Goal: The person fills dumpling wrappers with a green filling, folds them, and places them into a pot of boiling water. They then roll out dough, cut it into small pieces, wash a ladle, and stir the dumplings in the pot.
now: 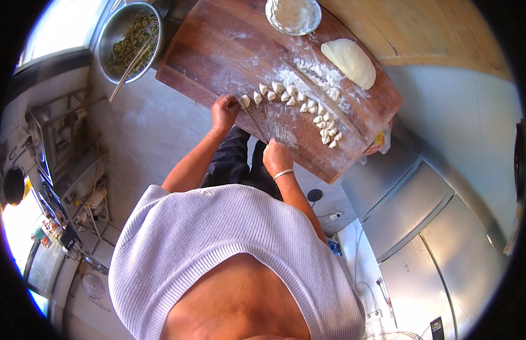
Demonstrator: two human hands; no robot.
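My left hand [225, 112] is closed at the near edge of a floured wooden board [217, 51], its fingertips beside the leftmost dough piece [244, 101]. Whatever lies inside its fingers is hidden. Lower and to the right, my right hand [278, 157], with a light bangle at the wrist, is also closed by the board's near edge. A thin, dark, straight-edged shape [256, 124] runs between the two hands; its kind is unclear. Several small cut dough pieces [304, 107] curve away to the right across the board. Loose flour [283, 133] is smeared beyond my right hand.
A large dough lump [349, 62] rests at the board's far right, near a bowl of flour [293, 16]. At far left stands a metal bowl [102, 48] of chopped filling with chopsticks [127, 73]. A steel refrigerator [410, 209] is at right, a cluttered rack [84, 170] at left.
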